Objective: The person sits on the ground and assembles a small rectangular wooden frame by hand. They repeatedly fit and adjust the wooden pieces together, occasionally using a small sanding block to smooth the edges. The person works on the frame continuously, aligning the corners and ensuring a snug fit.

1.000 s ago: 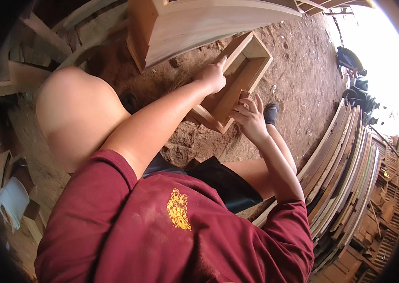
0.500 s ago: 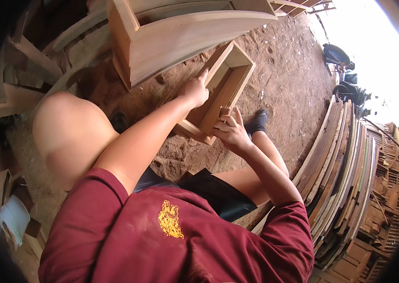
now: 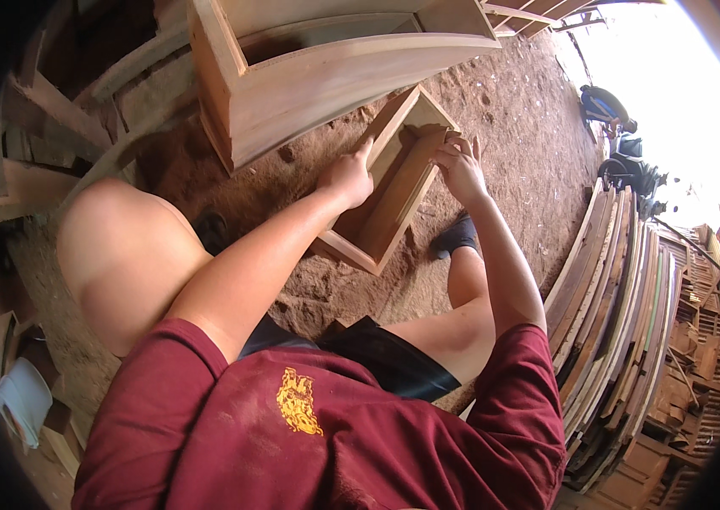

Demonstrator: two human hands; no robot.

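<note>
A long, open-topped wooden drawer box (image 3: 404, 191) lies tilted before me, over the dirt floor. My left hand (image 3: 348, 177) grips its left side wall, the index finger stretched along the rim. At the far end of the right wall, my right hand (image 3: 462, 166) is closed with its fingertips on the top edge. Between those fingers is a small brown piece (image 3: 452, 134), looking like folded sandpaper, mostly hidden by the hand. The inside of the box shows bare wood, with shadow at the far end.
A large pale wooden cabinet frame (image 3: 334, 85) stands just beyond the box. Long boards (image 3: 606, 297) are stacked at the right. Wood pieces (image 3: 54, 127) crowd the left, with a pale blue container (image 3: 25, 399) below them. A motorbike (image 3: 630, 170) stands at the far right.
My right hand has slid along the right wall from its near part to the far corner. The left hand keeps its hold, and the box has shifted slightly nearer.
</note>
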